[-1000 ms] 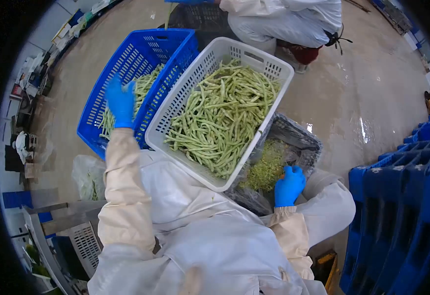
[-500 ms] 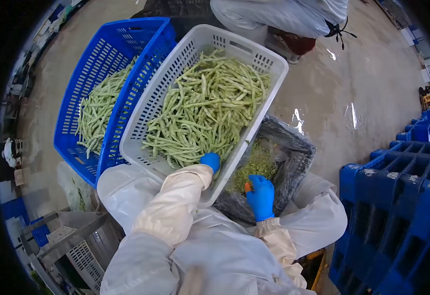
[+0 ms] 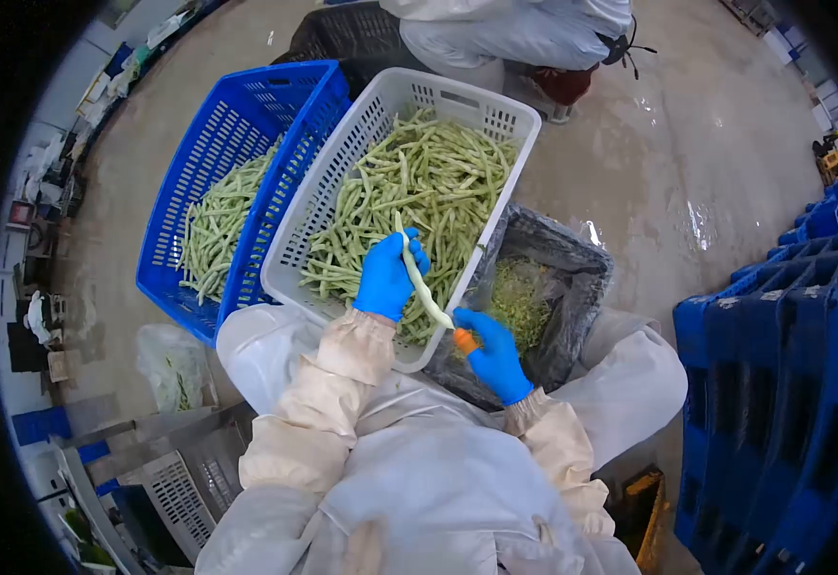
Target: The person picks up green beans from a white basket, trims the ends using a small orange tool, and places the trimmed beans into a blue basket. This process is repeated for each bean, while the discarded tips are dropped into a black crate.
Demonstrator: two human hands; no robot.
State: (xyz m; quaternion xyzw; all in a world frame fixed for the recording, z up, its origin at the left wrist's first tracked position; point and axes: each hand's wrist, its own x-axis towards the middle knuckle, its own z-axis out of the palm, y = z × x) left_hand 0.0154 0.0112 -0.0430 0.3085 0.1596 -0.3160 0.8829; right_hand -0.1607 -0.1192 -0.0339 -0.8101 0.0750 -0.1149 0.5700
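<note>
A long pale green bean slants between my two blue-gloved hands, over the near side of the white crate. My left hand is closed around its upper part, and the bean's tip sticks up past the fingers. At the lower end, my right hand is pinched against the bean. A small orange piece shows at the right thumb; whether it is a thumb cover or a tool is something I cannot tell. Many green beans lie heaped in the white crate beneath.
Left of the white crate stands a blue crate with more beans. On the right, a bin lined with dark plastic holds green trimmings. Stacked blue pallets rise at far right. Another person's white-clad legs are ahead.
My left hand has come up out of the bean heap with one bean. My right hand has moved left from over the trimmings to the bean's lower end. The view has shifted slightly.
</note>
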